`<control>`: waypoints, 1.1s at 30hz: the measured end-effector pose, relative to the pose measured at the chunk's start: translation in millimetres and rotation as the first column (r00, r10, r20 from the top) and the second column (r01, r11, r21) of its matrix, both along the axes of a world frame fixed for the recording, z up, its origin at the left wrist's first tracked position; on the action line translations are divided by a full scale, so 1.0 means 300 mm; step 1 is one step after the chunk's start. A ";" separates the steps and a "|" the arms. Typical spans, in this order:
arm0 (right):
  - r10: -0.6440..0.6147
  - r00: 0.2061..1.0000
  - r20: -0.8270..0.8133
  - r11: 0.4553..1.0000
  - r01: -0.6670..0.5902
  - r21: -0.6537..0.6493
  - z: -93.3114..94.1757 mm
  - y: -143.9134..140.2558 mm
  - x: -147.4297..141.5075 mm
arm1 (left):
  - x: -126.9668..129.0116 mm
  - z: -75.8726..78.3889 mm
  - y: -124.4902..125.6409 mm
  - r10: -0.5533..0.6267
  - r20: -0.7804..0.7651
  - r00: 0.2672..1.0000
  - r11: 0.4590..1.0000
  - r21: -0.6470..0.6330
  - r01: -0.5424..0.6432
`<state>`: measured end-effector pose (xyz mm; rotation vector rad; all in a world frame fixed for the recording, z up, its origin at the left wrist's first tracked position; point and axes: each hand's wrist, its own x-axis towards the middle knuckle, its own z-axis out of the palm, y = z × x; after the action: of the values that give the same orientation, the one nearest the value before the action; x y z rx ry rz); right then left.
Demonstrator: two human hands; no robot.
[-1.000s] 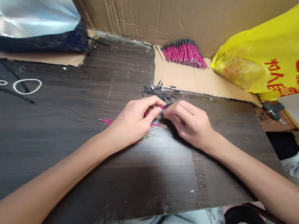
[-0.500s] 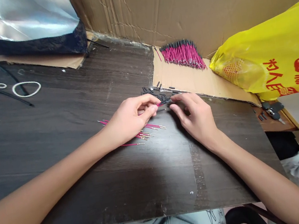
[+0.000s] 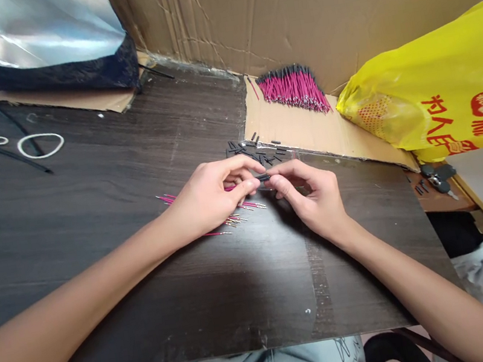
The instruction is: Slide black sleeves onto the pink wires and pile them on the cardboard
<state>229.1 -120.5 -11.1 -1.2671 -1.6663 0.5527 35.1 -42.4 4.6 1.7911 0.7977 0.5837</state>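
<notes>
Dark wooden table (image 3: 93,229): the landmark for everything here; it carries the whole spread, so each supply lies within arm's reach.
Cardboard wall (image 3: 309,5): stands along the table's far edge, keeping small parts from rolling off the back.
Yellow plastic bag (image 3: 438,88): slumped at the table's far right corner, out of the way.
Silver foil bag (image 3: 31,43): at the table's far left corner, lying flat.
Bundle of pink wires with black ends (image 3: 293,87): heaped on a cardboard sheet at the table's far edge, tips aligned (these look like finished pieces).
Loose pink wires (image 3: 233,216): fanned on the table's middle, under the left hand, ready to draw from.
Short black sleeves (image 3: 259,149): scattered just beyond the hands.
Left hand (image 3: 212,201): palm down, forearm resting on the table, thumb and forefinger pinched shut on a pink wire (image 3: 230,188).
Right hand (image 3: 317,196): facing the left, fingertips closed on a black sleeve (image 3: 263,177), meeting the wire's end above the table's middle.
</notes>
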 end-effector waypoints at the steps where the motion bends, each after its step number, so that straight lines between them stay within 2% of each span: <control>1: 0.008 0.998 -0.061 0.999 -0.010 -0.046 -0.001 -0.002 -0.003 | 0.001 0.005 -0.003 0.000 0.010 1.000 1.000 -0.009 0.000; 4: 0.017 0.987 -0.159 0.993 -0.035 -0.109 -0.006 -0.006 -0.014 | 0.004 0.014 -0.012 -0.009 0.021 1.000 1.000 -0.010 0.009; 10: -0.003 0.989 -0.145 0.996 -0.010 -0.085 0.005 -0.004 -0.027 | 0.007 0.007 -0.013 -0.026 0.005 1.000 0.999 -0.030 0.026; 14: -0.058 0.997 -0.059 0.998 0.058 0.000 0.016 -0.010 -0.027 | -0.003 0.019 -0.009 -0.027 -0.106 0.994 0.994 0.101 0.038; 16: -0.051 0.993 -0.107 0.999 0.049 -0.013 0.021 -0.016 -0.025 | -0.008 0.031 -0.010 -0.015 -0.168 0.986 0.984 0.175 0.045; 19: 0.024 0.956 -0.294 0.990 -0.063 -0.126 0.025 -0.017 -0.018 | -0.012 0.044 -0.013 -0.030 -0.157 0.987 0.983 0.177 0.058; 23: 0.102 0.871 -0.480 0.935 -0.249 -0.252 0.023 0.001 -0.003 | -0.013 0.039 -0.012 -0.070 -0.122 0.990 0.987 0.134 0.086; 28: 0.141 0.839 -0.525 0.890 -0.340 -0.303 0.008 0.014 0.009 | -0.015 0.029 -0.011 -0.148 -0.109 0.983 0.980 0.116 0.160; 33: 0.179 0.818 -0.546 0.869 -0.392 -0.303 0.004 0.014 0.017 | -0.011 0.029 -0.012 -0.144 -0.113 0.983 0.975 0.154 0.161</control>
<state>234.2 -116.4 -10.0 -1.0154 -1.3319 1.3597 31.7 -45.9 13.3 2.0251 0.6888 0.4699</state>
